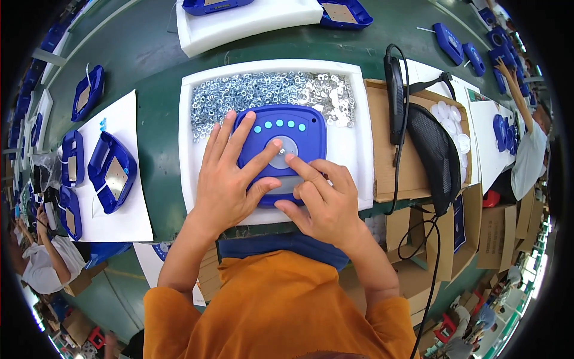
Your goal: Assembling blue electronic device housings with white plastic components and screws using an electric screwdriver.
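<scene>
A blue plastic casing [310, 134] with a row of light-blue round buttons lies in a white foam tray [186, 179]. Set in its face is a pale round disc [290, 145] with a small metal piece [281, 151] at the centre. My left hand [224, 173] spreads over the casing's left side, its index fingertip on the disc. From the right, my right hand [329, 200] touches the disc's edge with a stretched index finger; the thumb stands apart and the other fingers are bent. Neither hand grips anything. Behind the casing lie many small metal washers [239, 93].
At right, a cardboard box [382, 173] holds white round caps [451, 122], with a black corded tool [394, 96] and black mesh pouch [430, 155] over it. Blue casings [112, 173] rest on a white sheet [140, 209] at left. Other people work on both sides.
</scene>
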`<state>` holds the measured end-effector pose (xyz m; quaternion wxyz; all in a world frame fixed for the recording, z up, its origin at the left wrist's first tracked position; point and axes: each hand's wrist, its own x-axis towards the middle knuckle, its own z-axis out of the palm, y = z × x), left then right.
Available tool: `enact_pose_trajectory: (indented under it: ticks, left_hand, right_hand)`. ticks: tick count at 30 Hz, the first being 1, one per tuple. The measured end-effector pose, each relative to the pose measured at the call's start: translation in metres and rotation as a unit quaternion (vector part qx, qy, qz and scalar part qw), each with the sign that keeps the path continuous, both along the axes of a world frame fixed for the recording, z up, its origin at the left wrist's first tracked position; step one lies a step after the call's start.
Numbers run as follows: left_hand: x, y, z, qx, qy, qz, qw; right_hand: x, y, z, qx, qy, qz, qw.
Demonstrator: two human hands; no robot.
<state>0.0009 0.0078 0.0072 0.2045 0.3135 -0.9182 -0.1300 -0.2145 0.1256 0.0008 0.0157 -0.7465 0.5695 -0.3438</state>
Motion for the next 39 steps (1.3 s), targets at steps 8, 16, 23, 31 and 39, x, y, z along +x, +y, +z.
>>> enact_pose_trajectory:
  ticks: [8,16,23,31,39]
  left_hand:
    - [0.0,0.0,0.001,0.0,0.017,-0.01,1.0]
    - [-0.003,-0.006,0.003,0.029,0.02,-0.022,0.999]
    - [-0.003,-0.005,0.002,0.041,0.024,-0.024,0.999]
    - [-0.004,-0.005,0.001,0.051,0.065,-0.021,0.996]
    - [-0.006,-0.005,0.001,0.062,0.065,-0.021,0.996]
  right_hand:
    - [-0.003,0.0,0.005,0.023,-0.012,0.011,1.0]
    - [-0.001,-0.002,0.006,0.046,-0.003,0.002,0.999]
    - [0.003,-0.004,0.011,0.057,-0.003,-0.01,0.998]
    - [0.003,-0.001,0.0,0.017,0.011,-0.011,1.0]
    - [0.003,-0.002,0.0,0.015,0.02,-0.012,1.0]
